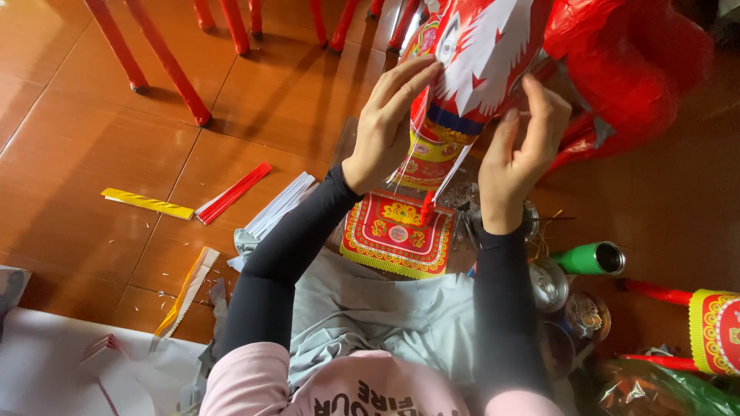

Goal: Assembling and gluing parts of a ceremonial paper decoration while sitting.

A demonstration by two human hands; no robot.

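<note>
Head view looks straight down at a glossy orange-brown tiled floor (92, 139), which takes up most of the frame. Up top right there's a big red paper figure with a white cut-paper fringe and a blue-and-yellow patterned band (470, 69), sitting just above the person's lap, and both hands are on it. Left hand (385, 127) is spread flat against its left side, fingers open and pressing on the white and red paper. Right hand (520, 146) is on its right side, fingertips pinched together on the paper edge up near the fringe. So the hands sit apart, one on each flank of the figure.

Directly under it lies a flat red square paper panel with gold ornaments and a yellow fringe (397, 231), resting against the grey-clad lap. A row of red wrapped sticks (166, 65) stands at the top left. Right of the right forearm lies a green tube with a silver open end (590, 259). Out on the floor to the left are a bundle of white paper strips (279, 205), a red paper strip (233, 192) and a yellow patterned paper strip (148, 203).
</note>
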